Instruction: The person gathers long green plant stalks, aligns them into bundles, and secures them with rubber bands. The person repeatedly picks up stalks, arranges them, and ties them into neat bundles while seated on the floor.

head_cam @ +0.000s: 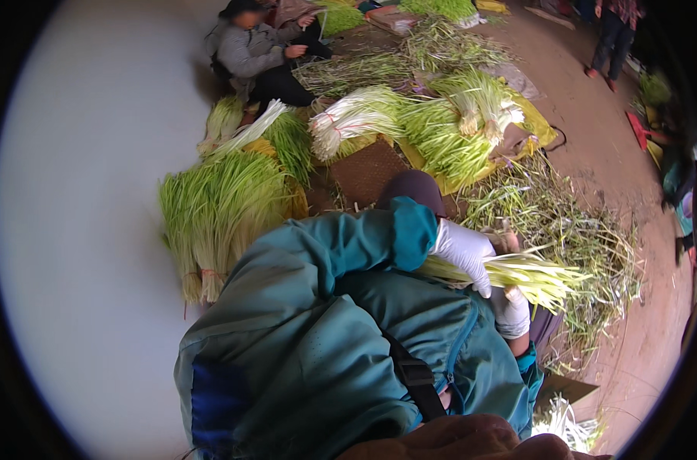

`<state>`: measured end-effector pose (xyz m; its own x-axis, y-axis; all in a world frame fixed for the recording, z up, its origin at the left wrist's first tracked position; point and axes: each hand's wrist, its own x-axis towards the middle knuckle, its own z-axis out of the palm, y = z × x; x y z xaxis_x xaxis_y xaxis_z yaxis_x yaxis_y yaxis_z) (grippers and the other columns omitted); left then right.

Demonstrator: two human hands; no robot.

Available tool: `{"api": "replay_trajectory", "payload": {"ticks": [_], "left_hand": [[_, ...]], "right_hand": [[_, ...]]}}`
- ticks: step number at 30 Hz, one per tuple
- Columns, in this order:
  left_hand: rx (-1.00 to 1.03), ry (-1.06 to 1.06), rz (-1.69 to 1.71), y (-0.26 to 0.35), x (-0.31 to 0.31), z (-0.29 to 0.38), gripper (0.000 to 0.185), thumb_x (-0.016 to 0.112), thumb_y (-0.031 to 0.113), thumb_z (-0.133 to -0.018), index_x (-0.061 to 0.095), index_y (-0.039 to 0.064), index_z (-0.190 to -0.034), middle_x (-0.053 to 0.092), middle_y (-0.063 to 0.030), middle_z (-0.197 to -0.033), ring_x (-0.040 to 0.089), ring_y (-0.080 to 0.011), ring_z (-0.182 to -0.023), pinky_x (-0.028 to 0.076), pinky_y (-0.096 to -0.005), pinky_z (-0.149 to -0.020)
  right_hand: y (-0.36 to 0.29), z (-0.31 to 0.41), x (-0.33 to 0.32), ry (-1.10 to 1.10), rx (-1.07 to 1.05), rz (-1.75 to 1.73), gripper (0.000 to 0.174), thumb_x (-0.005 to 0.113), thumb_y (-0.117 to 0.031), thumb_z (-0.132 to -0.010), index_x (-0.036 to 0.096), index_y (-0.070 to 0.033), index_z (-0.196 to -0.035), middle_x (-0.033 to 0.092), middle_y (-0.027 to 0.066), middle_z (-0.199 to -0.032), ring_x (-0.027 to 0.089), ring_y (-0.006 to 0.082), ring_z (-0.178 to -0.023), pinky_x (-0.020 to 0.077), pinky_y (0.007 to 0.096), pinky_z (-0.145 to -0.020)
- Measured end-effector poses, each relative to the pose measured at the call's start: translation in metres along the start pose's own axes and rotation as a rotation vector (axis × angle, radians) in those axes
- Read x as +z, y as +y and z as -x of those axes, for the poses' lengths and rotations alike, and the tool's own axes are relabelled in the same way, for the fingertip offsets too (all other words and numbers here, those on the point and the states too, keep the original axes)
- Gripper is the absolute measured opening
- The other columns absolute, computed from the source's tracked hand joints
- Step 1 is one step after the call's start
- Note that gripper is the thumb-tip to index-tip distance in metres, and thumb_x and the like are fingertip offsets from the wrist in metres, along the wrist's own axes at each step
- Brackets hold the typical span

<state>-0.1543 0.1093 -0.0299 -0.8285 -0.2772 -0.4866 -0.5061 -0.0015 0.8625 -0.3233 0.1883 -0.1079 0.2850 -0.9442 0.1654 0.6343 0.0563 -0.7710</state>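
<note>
My left hand [464,253], in a white glove, lies over a loose bunch of pale yellow-green leafy stalks [532,276] that look like garlic sprouts or chives. From below, my right hand [510,313], also gloved, grips the same bunch near its leafy end. The stalks cross my lap, leaf tips pointing right; my left hand and sleeve hide part of their other end. At my left stand bundles of similar greens [227,207], their white stem ends bound with red ties.
Discarded leaves [578,259] form a heap to my right. Ahead are a brown woven mat [368,167], white-stemmed bundles [354,118] and more greens [457,138] on yellow sacking [535,121]. A seated person [250,52] works beyond; another stands [613,40] far right. A pale wall [89,230] borders the left.
</note>
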Motion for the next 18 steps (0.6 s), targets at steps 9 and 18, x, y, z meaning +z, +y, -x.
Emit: {"api": "replay_trajectory", "payload": {"ticks": [9,18], "left_hand": [[0.141,-0.018,0.073,-0.02,-0.02,0.003,0.069,0.082,0.029,-0.079,0.049,-0.001,-0.132,0.064,-0.0115,-0.114,0.06,-0.0172,-0.103,0.048,-0.0322,-0.089],[-0.002,-0.029,-0.004,-0.073,-0.036,0.031,0.089,0.09,0.023,-0.07,0.043,-0.004,-0.142,0.06,-0.0131,-0.129,0.054,-0.0166,-0.118,0.042,-0.031,-0.101]], "right_hand": [[-0.008,-0.004,-0.014,0.114,-0.168,-0.036,0.071,0.077,-0.044,-0.078,0.047,-0.008,-0.132,0.048,0.0163,-0.139,0.044,0.0321,-0.133,0.0307,0.047,-0.114],[-0.07,-0.031,-0.045,0.027,-0.394,-0.424,0.064,0.077,-0.024,-0.084,0.043,-0.005,-0.135,0.054,0.0104,-0.113,0.053,0.0241,-0.108,0.0446,0.0395,-0.103]]}}
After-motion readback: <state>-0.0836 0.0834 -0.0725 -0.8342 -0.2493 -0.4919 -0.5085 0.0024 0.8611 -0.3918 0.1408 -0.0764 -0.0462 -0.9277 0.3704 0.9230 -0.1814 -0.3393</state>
